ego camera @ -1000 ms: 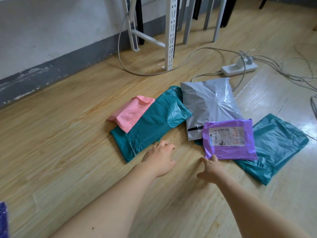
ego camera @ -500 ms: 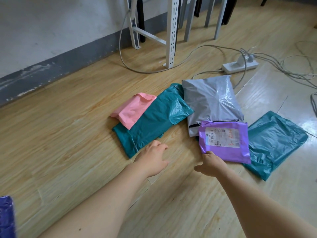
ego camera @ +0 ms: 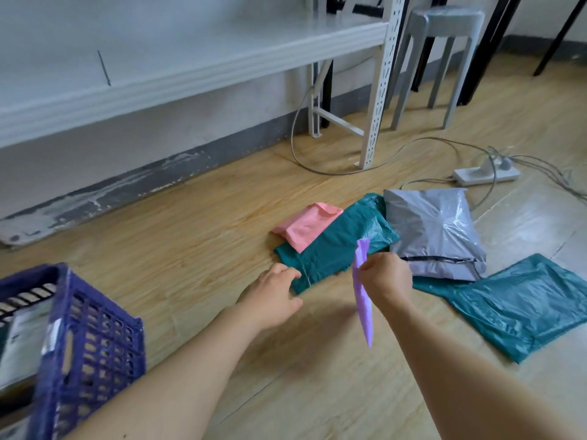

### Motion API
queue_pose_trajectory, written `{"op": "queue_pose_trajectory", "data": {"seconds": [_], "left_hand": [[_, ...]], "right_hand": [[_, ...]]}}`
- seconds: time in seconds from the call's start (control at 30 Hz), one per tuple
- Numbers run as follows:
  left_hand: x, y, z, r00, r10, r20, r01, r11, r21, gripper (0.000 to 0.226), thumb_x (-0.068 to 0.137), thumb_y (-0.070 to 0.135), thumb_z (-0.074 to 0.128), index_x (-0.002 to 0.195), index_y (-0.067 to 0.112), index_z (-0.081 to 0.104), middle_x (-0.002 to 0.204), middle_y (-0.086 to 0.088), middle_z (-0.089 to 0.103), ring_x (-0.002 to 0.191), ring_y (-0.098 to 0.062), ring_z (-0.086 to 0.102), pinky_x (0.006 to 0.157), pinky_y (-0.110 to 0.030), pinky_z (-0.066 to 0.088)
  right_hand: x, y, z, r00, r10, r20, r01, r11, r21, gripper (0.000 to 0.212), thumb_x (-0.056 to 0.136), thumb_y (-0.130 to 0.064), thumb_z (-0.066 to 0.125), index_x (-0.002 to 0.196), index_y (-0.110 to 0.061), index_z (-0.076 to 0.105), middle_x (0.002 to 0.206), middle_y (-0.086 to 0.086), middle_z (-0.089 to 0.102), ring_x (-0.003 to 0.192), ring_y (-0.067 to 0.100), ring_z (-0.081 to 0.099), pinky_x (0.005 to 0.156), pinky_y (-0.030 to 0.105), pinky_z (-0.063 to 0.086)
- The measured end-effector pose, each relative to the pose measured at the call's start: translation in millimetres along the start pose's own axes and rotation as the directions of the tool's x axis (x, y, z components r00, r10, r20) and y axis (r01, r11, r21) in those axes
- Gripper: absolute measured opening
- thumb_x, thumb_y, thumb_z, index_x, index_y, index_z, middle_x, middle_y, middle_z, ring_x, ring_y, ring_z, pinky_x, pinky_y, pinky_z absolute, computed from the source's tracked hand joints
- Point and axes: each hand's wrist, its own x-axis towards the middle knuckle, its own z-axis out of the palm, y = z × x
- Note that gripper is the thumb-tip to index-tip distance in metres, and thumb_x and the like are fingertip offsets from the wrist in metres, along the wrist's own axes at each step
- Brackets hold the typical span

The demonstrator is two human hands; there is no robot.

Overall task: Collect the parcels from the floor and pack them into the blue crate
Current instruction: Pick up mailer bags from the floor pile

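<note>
1. Right hand (ego camera: 386, 277) is pinching the purple parcel (ego camera: 362, 308) near its upper end, fingers curled on it. The parcel is hanging edge-on, clear of the floor (ego camera: 190, 236), between the two hands.
2. Left hand (ego camera: 273, 296) is reaching with loose, spread fingers toward the near corner of the teal parcel (ego camera: 336, 249) and is holding nothing. Whether it is touching the parcel, I cannot tell.
3. The purple parcel is drooping thin and flat from that pinch, so it is likely light, soft and slick-skinned. A pinch at one end is probably sufficing, though gripping further across the edge would be guarding against a slip.
4. The teal parcel looks fuller and floppy, so taking it by the near edge or scooping under it seems wiser.
5. A pink parcel (ego camera: 305, 225) is lying on its far-left end, and a grey parcel (ego camera: 435, 236) is touching its right side. The grey one is overlapping a second teal parcel (ego camera: 521, 300).
6. The crate (ego camera: 92, 338) is sitting well to the left, open-topped. Something pale and flat is lying inside it, probably a parcel, partly cut off by the frame.
</note>
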Motion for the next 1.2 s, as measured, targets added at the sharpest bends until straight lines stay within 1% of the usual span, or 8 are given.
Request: {"op": "queue_pose_trajectory", "data": {"seconds": [0.13, 0.23, 0.43, 0.53, 0.67, 0.8, 0.9, 1.2], "left_hand": [[-48.6, -17.4, -29.3, 0.997, -0.066, -0.051, 0.065, 0.998, -0.004, 0.061, 0.085, 0.036, 0.061, 0.140, 0.024, 0.037, 0.145, -0.002, 0.033, 0.133, -0.021, 0.037, 0.109, -0.035, 0.033], [-84.7, -25.6, -50.9, 0.988, -0.138, -0.066, 0.135, 0.990, -0.048, 0.082, 0.078, 0.050, 0.067, 0.144, 0.019, 0.031, 0.147, -0.006, 0.031, 0.136, -0.024, 0.032, 0.111, -0.034, 0.030], [-160.5, -45.8, -86.9, 0.947, -0.276, -0.164, 0.258, 0.959, -0.120, 0.092, 0.073, 0.047, 0.074, 0.144, 0.011, 0.027, 0.146, -0.012, 0.036, 0.132, -0.026, 0.040, 0.104, -0.034, 0.038], [-194.0, -63.3, -101.6, 0.899, -0.325, -0.293, 0.297, 0.945, -0.136, 0.062, 0.084, 0.030, 0.064, 0.138, 0.015, 0.039, 0.137, -0.010, 0.051, 0.123, -0.027, 0.051, 0.097, -0.032, 0.044], [-234.6, -86.1, -111.7, 0.834, -0.343, -0.432, 0.305, 0.939, -0.157, 0.020, 0.090, 0.017, 0.043, 0.102, 0.017, 0.059, 0.109, -0.010, 0.065, 0.099, -0.031, 0.060, 0.072, -0.029, 0.041], [-266.0, -113.8, -116.0, 0.757, -0.369, -0.540, 0.320, 0.929, -0.186, 0.020, 0.094, 0.019, 0.041, 0.093, 0.017, 0.061, 0.096, -0.010, 0.067, 0.089, -0.032, 0.061, 0.066, -0.029, 0.039], [-279.3, -141.3, -116.9, 0.715, -0.392, -0.579, 0.329, 0.919, -0.216, 0.021, 0.095, 0.020, 0.042, 0.096, 0.018, 0.062, 0.096, -0.008, 0.068, 0.088, -0.029, 0.063, 0.067, -0.030, 0.043], [-306.3, -224.4, -137.1, 0.489, -0.625, -0.608, 0.356, 0.779, -0.515, 0.026, 0.097, 0.026, 0.041, 0.097, 0.015, 0.064, 0.098, -0.008, 0.065, 0.085, -0.028, 0.057, 0.065, -0.030, 0.037]], "right_hand": [[-36.6, -60.6, -12.9, 0.985, -0.015, 0.172, -0.031, 0.965, 0.259, 0.007, 0.071, -0.022, 0.066, 0.078, -0.020, 0.066, 0.077, 0.005, 0.072, 0.082, 0.022, 0.068, 0.073, 0.029, 0.054], [-65.3, -107.5, -26.0, 0.959, -0.057, 0.276, -0.087, 0.872, 0.481, 0.011, 0.067, -0.013, 0.070, 0.069, -0.023, 0.064, 0.069, 0.006, 0.072, 0.077, 0.024, 0.071, 0.083, 0.037, 0.057], [-143.8, -189.1, -51.5, 0.885, -0.211, 0.415, -0.198, 0.636, 0.746, 0.020, 0.075, 0.005, 0.060, 0.075, -0.012, 0.069, 0.067, 0.015, 0.065, 0.054, 0.019, 0.063, 0.057, 0.026, 0.058], [-187.0, -216.1, -60.2, 0.861, -0.279, 0.425, -0.195, 0.590, 0.783, 0.022, 0.077, 0.009, 0.057, 0.081, -0.009, 0.071, 0.056, 0.010, 0.064, 0.044, 0.014, 0.063, 0.048, 0.020, 0.055], [-236.6, -238.0, -65.0, 0.829, -0.396, 0.395, -0.054, 0.647, 0.761, 0.033, 0.077, 0.003, 0.052, 0.097, -0.015, 0.071, 0.054, 0.003, 0.056, 0.041, 0.012, 0.052, 0.045, 0.017, 0.050], [-264.3, -252.3, -53.6, 0.747, -0.544, 0.382, 0.204, 0.734, 0.648, 0.023, 0.079, -0.008, 0.061, 0.096, -0.022, 0.070, 0.062, -0.004, 0.054, 0.051, 0.012, 0.047, 0.045, 0.019, 0.042], [-276.7, -272.4, -32.3, 0.721, -0.613, 0.324, 0.358, 0.729, 0.584, 0.021, 0.074, -0.006, 0.068, 0.076, -0.027, 0.068, 0.061, -0.006, 0.055, 0.053, 0.012, 0.047, 0.053, 0.027, 0.046], [-299.1, -352.0, 24.2, 0.797, -0.591, 0.124, 0.315, 0.583, 0.749, 0.021, 0.073, -0.011, 0.068, 0.061, -0.026, 0.063, 0.054, -0.007, 0.057, 0.056, 0.018, 0.057, 0.065, 0.036, 0.053]]}}
